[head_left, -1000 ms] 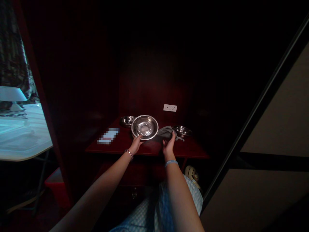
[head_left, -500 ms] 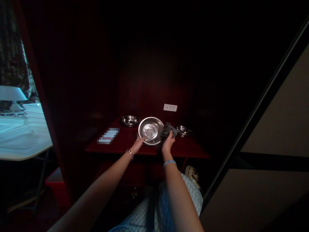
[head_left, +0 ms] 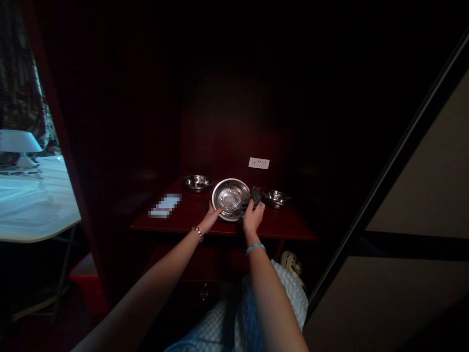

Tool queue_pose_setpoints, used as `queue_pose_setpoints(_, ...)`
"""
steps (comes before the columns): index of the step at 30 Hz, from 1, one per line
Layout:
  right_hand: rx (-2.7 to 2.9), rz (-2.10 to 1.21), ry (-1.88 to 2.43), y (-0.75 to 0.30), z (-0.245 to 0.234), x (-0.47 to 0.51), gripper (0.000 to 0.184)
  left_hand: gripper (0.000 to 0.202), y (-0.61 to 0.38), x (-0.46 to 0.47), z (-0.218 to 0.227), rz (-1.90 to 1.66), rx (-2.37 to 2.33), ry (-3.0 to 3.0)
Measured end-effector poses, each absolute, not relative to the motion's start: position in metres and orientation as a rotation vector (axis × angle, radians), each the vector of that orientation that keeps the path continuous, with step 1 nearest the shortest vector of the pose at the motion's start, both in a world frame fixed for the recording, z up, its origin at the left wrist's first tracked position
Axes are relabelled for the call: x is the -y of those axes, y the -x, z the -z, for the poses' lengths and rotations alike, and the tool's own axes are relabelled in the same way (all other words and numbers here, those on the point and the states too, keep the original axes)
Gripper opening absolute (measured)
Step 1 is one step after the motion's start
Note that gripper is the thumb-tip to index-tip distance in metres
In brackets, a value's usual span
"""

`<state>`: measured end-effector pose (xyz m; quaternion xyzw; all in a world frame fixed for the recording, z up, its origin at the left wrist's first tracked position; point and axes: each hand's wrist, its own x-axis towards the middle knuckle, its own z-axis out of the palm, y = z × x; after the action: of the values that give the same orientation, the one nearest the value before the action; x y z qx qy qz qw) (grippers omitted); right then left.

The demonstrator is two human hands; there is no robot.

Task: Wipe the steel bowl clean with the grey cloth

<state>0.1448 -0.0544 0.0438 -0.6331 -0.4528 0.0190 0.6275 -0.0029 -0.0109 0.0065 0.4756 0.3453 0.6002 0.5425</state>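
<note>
A shiny metal bowl [head_left: 227, 190] is tipped up with its inside facing me. My left hand [head_left: 211, 218] grips its lower left rim, thumb over the edge and fingers hidden behind. At the bowl's right side, my right hand [head_left: 253, 217] is closed on a dark grey cloth [head_left: 255, 195], part of which reaches into the bowl. A second metal bowl [head_left: 197, 183] sits behind to the left on the dark red shelf [head_left: 183, 221]. To the right of my right hand rests another metal bowl [head_left: 277, 198].
A pixelated pale item [head_left: 165, 206] lies at the shelf's left. On the back wall is a white socket plate [head_left: 259, 163]. A white table [head_left: 36, 210] with a lamp [head_left: 20, 142] stands far left, above a red bin [head_left: 88, 281]. A beige clog [head_left: 291, 262] shows below right.
My right hand has moved slightly left and down with the cloth, further over the bowl's inside. The bowl has shifted a little to the right in my left hand.
</note>
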Motion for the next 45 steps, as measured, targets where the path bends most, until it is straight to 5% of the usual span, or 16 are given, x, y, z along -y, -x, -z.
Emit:
queue_pose_setpoints(8, 1.526, 0.124, 1.353, -0.131, -0.034, 0.058, 0.054, 0.064, 0.002, 0.020, -0.014, -1.363, -0.765, -1.129)
queue_pose_setpoints(23, 1.607, 0.025, 1.449, -0.139, -0.015, 0.041, 0.064, 0.050, 0.004, 0.009, -0.002, -1.332, -0.729, -1.248)
queue_pose_setpoints(36, 1.916, -0.083, 1.248, -0.135, -0.023, 0.048, 0.044, 0.065, 0.007, 0.020, -0.010, -1.223, -0.812, -1.454)
queue_pose_setpoints(45, 1.966, 0.116, 1.696, -0.128, -0.039, 0.067, 0.030, 0.061, 0.004, 0.026, -0.016, -1.278, -0.924, -1.429)
